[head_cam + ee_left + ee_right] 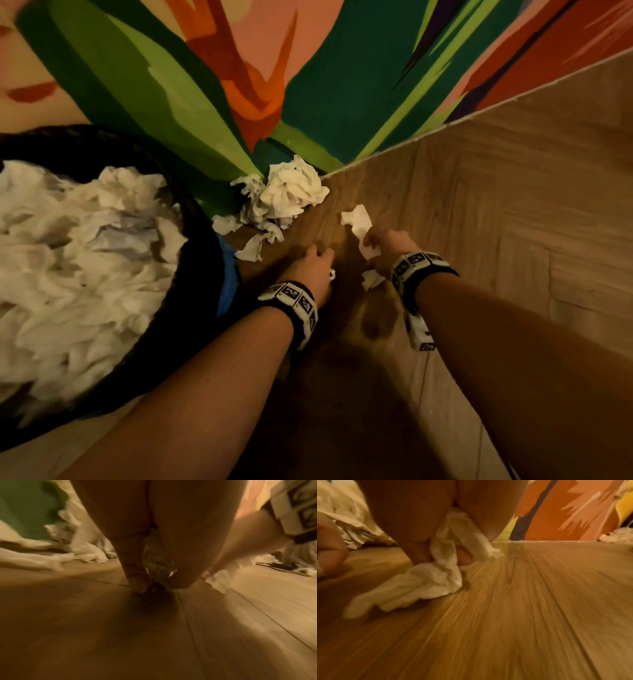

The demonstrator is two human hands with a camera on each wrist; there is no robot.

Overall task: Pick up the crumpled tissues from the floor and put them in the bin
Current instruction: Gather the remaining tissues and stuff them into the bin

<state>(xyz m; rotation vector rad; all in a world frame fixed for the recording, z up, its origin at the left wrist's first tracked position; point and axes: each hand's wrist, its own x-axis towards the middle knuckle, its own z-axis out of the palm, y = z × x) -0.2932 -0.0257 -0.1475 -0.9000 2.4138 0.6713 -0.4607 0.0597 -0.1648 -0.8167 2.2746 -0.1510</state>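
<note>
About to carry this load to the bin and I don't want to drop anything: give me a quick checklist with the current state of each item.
1. Right hand grips a white crumpled tissue: ok.
2. That tissue is clear of the wooden floor: not ok, its tail trails down onto it.
3. Left hand holds a small crumpled wad: ok.
4. Black round bin has room: not ok, tissues are heaped to the rim.
5. Floor is cleared: not ok, a pile of white tissues lies by the painted wall.
</note>
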